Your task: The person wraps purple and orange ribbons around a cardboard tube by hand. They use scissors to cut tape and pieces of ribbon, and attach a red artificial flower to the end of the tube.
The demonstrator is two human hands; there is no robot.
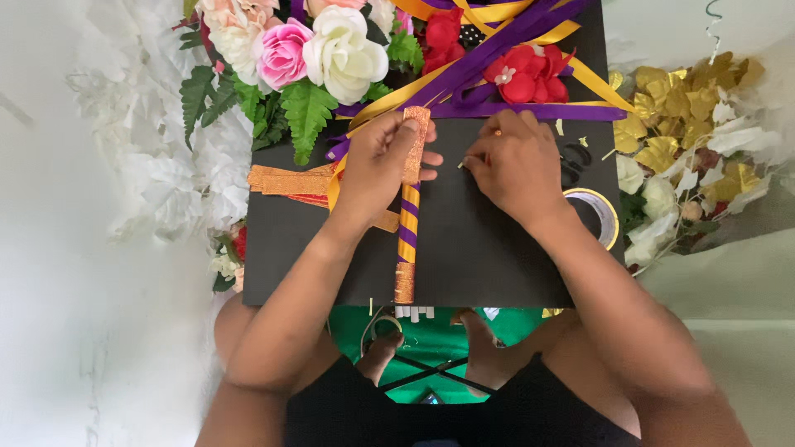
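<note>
My left hand (377, 161) grips the top of a stick wrapped in purple and yellow stripes (407, 228), capped at both ends with orange glitter paper. The stick lies upright on a black board (489, 248) resting on my lap. My right hand (517, 161) is just to the right of the stick's top, fingers pinched on something small and pale that I cannot identify. Purple and yellow ribbons (497, 50) fan across the board's far edge.
Artificial flowers and green fern leaves (306, 58) crowd the board's far left; red flowers (530, 74) sit among the ribbons. Orange glitter strips (286, 180) lie at left. A tape roll (598, 213) and gold leaves (671, 124) are at right. Small white sticks (414, 312) line the near edge.
</note>
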